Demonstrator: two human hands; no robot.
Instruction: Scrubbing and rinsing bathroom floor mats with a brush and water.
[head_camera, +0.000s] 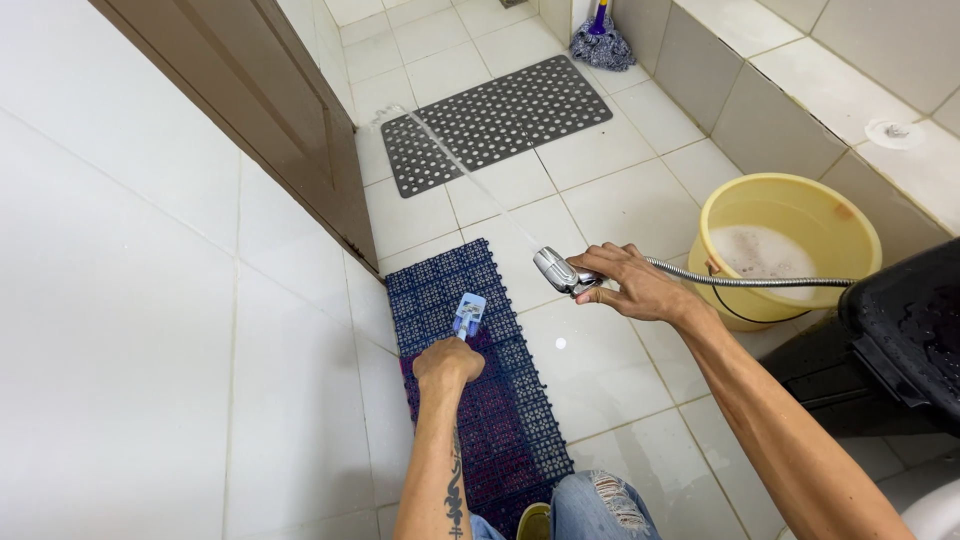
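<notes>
Fingers of the right hand (640, 285) clamp a chrome spray head (560, 272) jetting across the floor tiles (620, 200) toward the grey mat (495, 120), while the left hand (447, 362) grips a blue brush (468, 314) on the dark interlocking mat (480, 390); best aim low, scrub behind the stream.

Both bare forearms reach forward and down. The left hand (447, 363), below a tattooed forearm, is curled into a closed fist, knuckles up. The right hand (628, 283) extends further out, wrist bent inward, fingers (606, 258) wrapped in a closed grasp.
</notes>
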